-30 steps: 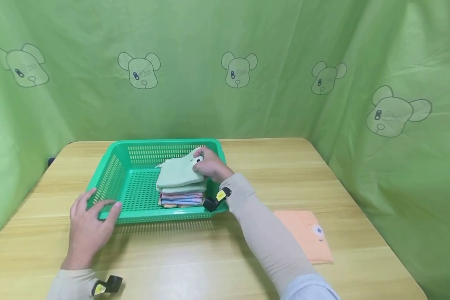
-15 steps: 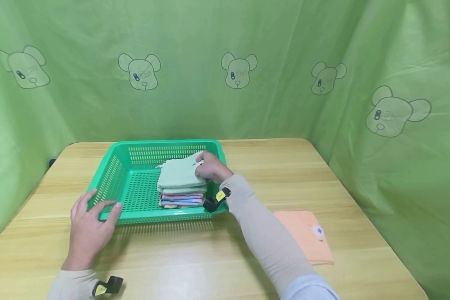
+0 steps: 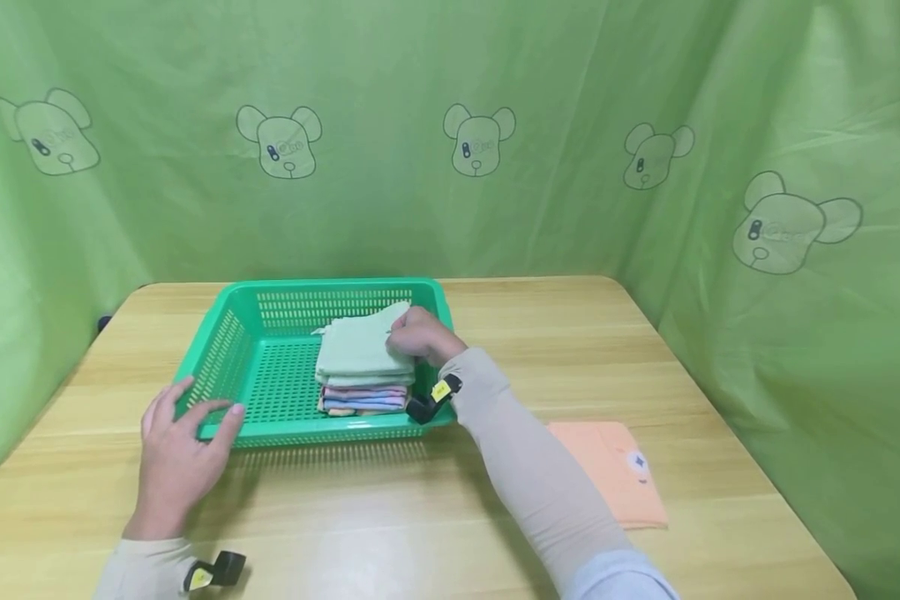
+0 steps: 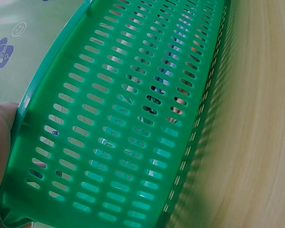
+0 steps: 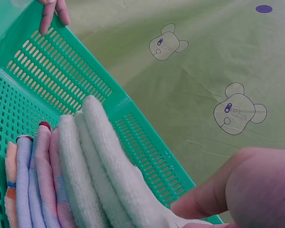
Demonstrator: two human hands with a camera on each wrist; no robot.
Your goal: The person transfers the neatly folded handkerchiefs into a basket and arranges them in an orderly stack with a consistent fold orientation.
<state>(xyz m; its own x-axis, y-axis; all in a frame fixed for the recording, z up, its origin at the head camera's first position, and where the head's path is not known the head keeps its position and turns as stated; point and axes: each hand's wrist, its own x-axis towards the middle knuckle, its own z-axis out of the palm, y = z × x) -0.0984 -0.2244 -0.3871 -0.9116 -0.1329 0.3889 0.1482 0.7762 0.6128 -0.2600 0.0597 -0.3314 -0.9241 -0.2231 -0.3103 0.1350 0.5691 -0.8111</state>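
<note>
A green plastic basket [image 3: 270, 429] with slotted walls sits on the table. My left hand [image 3: 180, 462] grips its near left corner, the fingers [image 5: 46, 20] over the rim in the right wrist view. Inside, at the right, lies a stack of folded towels: a pale green towel [image 3: 360, 346] on top and pink and blue towels [image 3: 363, 398] lower down. My right hand [image 3: 426, 335] pinches the right edge of the top green towel; its thumb and a finger meet the cloth in the right wrist view. Part of that edge is hidden by the hand.
A folded orange towel [image 3: 622, 479] with a printed face lies on the wooden table [image 3: 360, 517], partly behind my right forearm. Green curtains [image 3: 555, 225] with bear-head prints stand behind and beside the table. A black camera [image 3: 423, 407] on my right wrist hangs over the basket's front rim.
My right hand has come slightly down with the top green towel's right corner, and its fingers have curled closer. The printed eye there is now covered. The left hand stays put.
</note>
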